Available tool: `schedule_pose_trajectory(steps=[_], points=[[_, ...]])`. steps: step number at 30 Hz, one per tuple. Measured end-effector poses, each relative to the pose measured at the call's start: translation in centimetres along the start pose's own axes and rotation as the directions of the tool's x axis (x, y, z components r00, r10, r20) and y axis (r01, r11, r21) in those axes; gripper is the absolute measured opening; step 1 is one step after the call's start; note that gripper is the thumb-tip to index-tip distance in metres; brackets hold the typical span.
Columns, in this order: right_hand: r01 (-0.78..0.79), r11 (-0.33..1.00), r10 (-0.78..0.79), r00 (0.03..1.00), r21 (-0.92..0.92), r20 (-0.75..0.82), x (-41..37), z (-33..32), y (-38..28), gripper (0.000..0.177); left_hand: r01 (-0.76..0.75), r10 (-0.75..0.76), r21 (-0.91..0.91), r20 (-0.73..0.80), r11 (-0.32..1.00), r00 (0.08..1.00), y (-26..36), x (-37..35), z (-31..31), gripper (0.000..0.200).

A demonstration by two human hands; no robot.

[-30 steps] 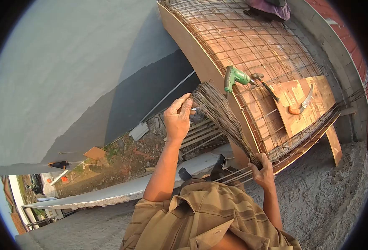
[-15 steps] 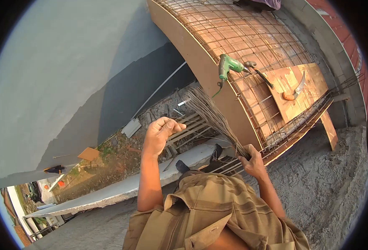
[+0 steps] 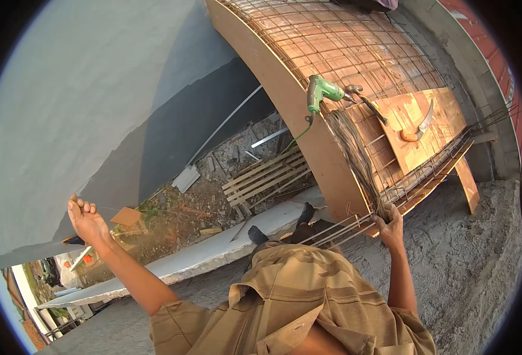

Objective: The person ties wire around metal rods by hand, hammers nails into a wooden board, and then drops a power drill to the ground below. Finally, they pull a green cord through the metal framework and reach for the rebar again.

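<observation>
Wire bundle lies along the edge of the rebar mesh — lower end in the right hand, fingers wrapped round it. Left hand stretched out far left, well apart from bundle, fingers curled; faint strand near it, can't tell if gripped. Drill sits at bundle's upper end, cord hanging over the side panel. Hammer just beside drill. Board on mesh right of bundle, curved saw on top — drill, hammer, board crowd that side. Bars jut out left of right hand. Slats and ledge below, between the hands.
</observation>
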State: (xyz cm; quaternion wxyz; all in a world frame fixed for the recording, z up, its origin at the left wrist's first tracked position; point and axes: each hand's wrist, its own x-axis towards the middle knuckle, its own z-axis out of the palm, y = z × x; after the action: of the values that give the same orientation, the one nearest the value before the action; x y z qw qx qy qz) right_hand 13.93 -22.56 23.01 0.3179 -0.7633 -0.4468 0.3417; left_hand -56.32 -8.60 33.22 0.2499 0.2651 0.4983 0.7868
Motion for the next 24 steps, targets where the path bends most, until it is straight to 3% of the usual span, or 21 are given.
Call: schedule_pose_trajectory(steps=[3, 5, 7, 9, 12, 13, 14, 16, 17, 19, 20, 22, 24], points=[[0.029, 0.998, -0.041, 0.974, -0.058, -0.222, 7.4, 0.3, 2.6, 0.032, -0.020, -0.006, 0.278, 0.092, 0.960, 0.996, -1.7, -4.0, 1.0, 0.030], [-0.057, 0.978, -0.013, 0.944, -0.200, -0.331, 13.9, -0.9, 2.7, 0.036, 0.045, -0.118, 0.532, 0.103, 0.845, 0.988, -1.6, -9.0, 5.2, 0.028], [-0.124, 0.948, 0.026, 0.948, -0.293, -0.316, 21.1, -3.4, 4.3, 0.041, -0.055, -0.080, 0.507, 0.242, 0.860, 0.967, -3.6, -12.4, 7.2, 0.027], [-0.046, 0.815, -0.244, 0.877, -0.578, -0.413, 25.1, -4.1, 4.3, 0.042, 0.053, -0.312, 0.592, 0.344, 0.804, 0.886, -4.3, -14.9, 7.3, 0.027], [0.349, 0.709, -0.581, 0.782, -0.613, -0.227, 25.4, -0.6, -2.3, 0.043, 0.033, -0.389, 0.598, 0.478, 0.801, 0.788, -6.0, -19.5, 9.6, 0.026], [0.442, 0.863, -0.468, 0.882, -0.244, -0.059, 21.0, 2.4, -8.6, 0.043, 0.033, -0.413, 0.597, 0.512, 0.802, 0.753, -6.7, -21.1, 10.5, 0.026], [0.450, 0.879, -0.423, 0.889, -0.158, 0.177, 17.9, 4.9, -12.1, 0.047, 0.029, -0.431, 0.592, 0.552, 0.806, 0.714, -7.4, -22.4, 11.6, 0.026], [0.556, 0.818, -0.546, 0.670, 0.147, 0.504, 10.2, 10.5, -16.8, 0.061, 0.047, -0.434, 0.536, 0.624, 0.843, 0.650, -8.8, -24.7, 14.2, 0.026], [0.495, 0.844, -0.507, 0.612, 0.206, 0.607, 7.3, 13.3, -17.4, 0.064, 0.072, -0.417, 0.484, 0.659, 0.872, 0.626, -9.5, -25.4, 15.3, 0.026], [0.245, 0.836, -0.527, 0.604, 0.490, 0.597, 3.8, 17.6, -17.4, 0.057, 0.177, -0.428, 0.414, 0.658, 0.893, 0.620, -10.5, -26.5, 16.8, 0.026], [0.152, 0.863, -0.447, 0.674, 0.482, 0.588, 3.3, 18.2, -17.8, 0.050, 0.229, -0.432, 0.376, 0.656, 0.898, 0.618, -10.9, -26.7, 17.3, 0.026], [-0.038, 0.879, -0.268, 0.785, 0.476, 0.558, 3.0, 18.8, -18.4, 0.038, 0.095, -0.320, 0.344, 0.690, 0.934, 0.650, -10.6, -26.1, 18.2, 0.027], [0.049, 0.855, -0.345, 0.798, 0.517, 0.494, 4.0, 18.6, -17.6, 0.026, 0.013, -0.276, 0.353, 0.704, 0.935, 0.654, -11.2, -25.7, 18.6, 0.032]])
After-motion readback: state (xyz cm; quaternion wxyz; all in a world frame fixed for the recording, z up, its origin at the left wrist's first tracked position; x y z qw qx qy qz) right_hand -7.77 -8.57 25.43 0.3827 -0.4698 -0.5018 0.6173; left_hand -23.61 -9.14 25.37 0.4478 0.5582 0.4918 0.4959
